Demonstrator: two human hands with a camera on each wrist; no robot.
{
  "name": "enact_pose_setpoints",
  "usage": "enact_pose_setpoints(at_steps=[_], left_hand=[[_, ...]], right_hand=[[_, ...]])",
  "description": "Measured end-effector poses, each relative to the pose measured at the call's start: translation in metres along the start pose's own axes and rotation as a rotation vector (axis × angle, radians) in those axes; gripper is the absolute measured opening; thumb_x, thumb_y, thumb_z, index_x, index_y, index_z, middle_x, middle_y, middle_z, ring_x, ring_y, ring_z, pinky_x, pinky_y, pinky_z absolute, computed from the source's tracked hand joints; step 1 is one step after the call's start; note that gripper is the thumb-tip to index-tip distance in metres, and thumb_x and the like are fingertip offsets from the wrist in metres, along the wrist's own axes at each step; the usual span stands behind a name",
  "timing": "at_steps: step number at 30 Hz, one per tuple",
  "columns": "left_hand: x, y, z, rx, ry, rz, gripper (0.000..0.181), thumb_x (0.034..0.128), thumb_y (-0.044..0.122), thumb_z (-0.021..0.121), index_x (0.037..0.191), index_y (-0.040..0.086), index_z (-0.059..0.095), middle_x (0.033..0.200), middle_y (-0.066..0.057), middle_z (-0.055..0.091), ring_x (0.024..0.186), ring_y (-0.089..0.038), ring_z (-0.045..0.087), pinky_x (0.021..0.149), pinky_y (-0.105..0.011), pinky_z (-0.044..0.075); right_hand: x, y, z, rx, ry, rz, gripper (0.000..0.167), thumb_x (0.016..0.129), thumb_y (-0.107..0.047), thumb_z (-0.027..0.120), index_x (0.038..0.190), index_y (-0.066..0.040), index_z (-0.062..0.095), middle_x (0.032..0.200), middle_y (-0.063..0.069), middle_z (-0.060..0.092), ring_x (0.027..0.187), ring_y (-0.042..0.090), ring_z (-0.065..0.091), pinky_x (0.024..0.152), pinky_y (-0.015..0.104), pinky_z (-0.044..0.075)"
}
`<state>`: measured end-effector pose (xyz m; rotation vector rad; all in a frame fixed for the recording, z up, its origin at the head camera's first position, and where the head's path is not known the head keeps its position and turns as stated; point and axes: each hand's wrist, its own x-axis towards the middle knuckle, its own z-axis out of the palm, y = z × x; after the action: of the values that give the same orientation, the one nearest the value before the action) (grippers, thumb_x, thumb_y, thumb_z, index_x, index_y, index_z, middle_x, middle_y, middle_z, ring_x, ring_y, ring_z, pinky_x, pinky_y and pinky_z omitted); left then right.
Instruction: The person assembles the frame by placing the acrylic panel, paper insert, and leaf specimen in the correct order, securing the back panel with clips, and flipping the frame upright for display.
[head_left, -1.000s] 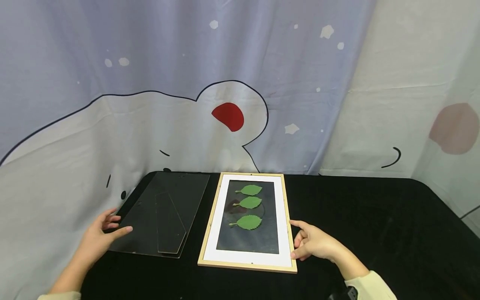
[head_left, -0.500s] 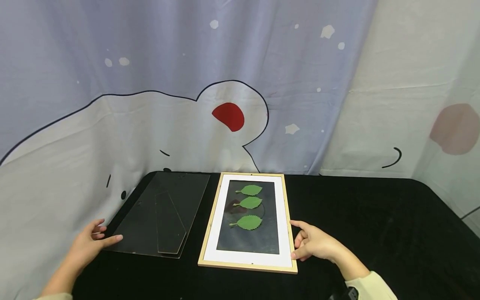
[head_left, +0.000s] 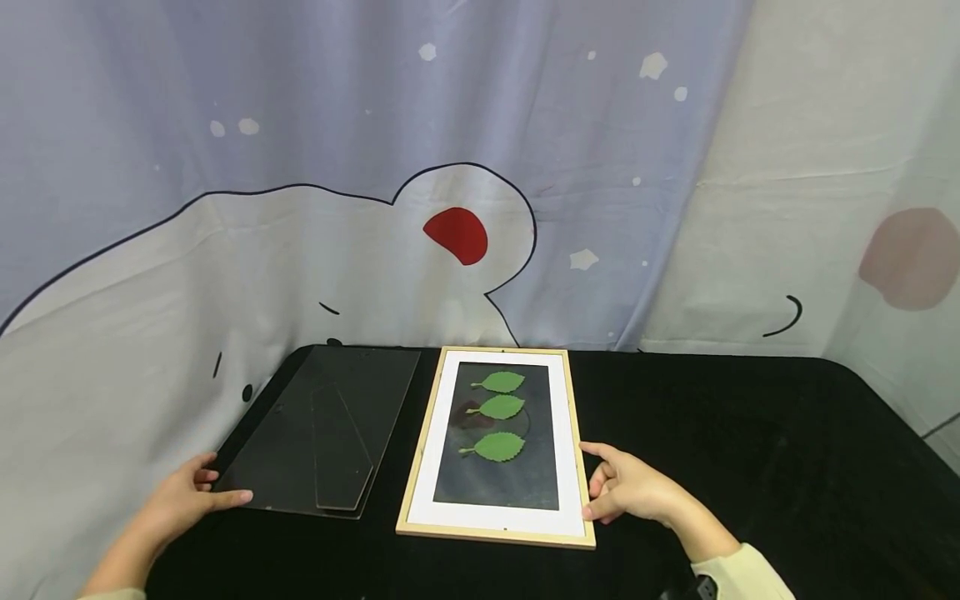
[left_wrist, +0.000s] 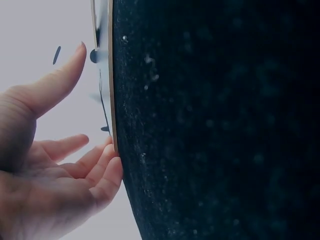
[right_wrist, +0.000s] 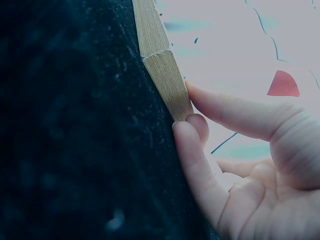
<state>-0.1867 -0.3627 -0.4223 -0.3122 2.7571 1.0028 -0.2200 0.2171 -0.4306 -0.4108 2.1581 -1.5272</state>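
Note:
My left hand [head_left: 178, 504] is at the near left corner of a black backing board [head_left: 277, 450] with an easel-type stand leg [head_left: 341, 458]. In the left wrist view its fingertips touch the board's edge [left_wrist: 113, 100], while the thumb stands away from it. A light wooden picture frame [head_left: 402, 510] lies flat at the centre, with a white mat [head_left: 495, 518] and three green leaves [head_left: 498, 447] on the dark panel inside. My right hand [head_left: 630, 485] grips the frame's right side near the close corner, thumb on top and fingers against the side.
Both flat pieces lie on a black cloth-covered table [head_left: 712, 433], with a narrow gap between them. Behind it hangs a pale curtain [head_left: 337, 108] with a cartoon print, which also runs along the left side.
My left hand has moved left and nearer along the backing board to its close corner. The right hand and the picture frame have stayed in place.

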Motion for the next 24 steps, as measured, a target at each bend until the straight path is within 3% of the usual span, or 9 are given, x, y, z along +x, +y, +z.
enact_pose_setpoints(at_steps=[16, 24], left_hand=[[0.0055, 0.0032, 0.0056, 0.147, -0.004, 0.053, 0.117, 0.0678, 0.038, 0.087, 0.132, -0.031, 0.018, 0.120, -0.050, 0.040, 0.114, -0.061, 0.040, 0.096, -0.064, 0.036], [0.0084, 0.0028, 0.0059, 0.129, -0.020, 0.035, 0.117, 0.0664, 0.038, 0.088, 0.134, -0.028, 0.020, 0.120, -0.049, 0.041, 0.114, -0.061, 0.041, 0.095, -0.064, 0.037]], right_hand=[[-0.0009, -0.0032, 0.0006, 0.009, -0.003, -0.015, 0.099, 0.068, 0.004, 0.079, 0.143, 0.016, 0.016, 0.079, 0.009, 0.052, 0.066, 0.018, 0.059, 0.063, 0.038, 0.055], [-0.0006, -0.0026, 0.0004, 0.002, 0.004, -0.007, 0.099, 0.068, 0.004, 0.080, 0.144, 0.016, 0.017, 0.079, 0.009, 0.052, 0.065, 0.018, 0.059, 0.062, 0.037, 0.055]])
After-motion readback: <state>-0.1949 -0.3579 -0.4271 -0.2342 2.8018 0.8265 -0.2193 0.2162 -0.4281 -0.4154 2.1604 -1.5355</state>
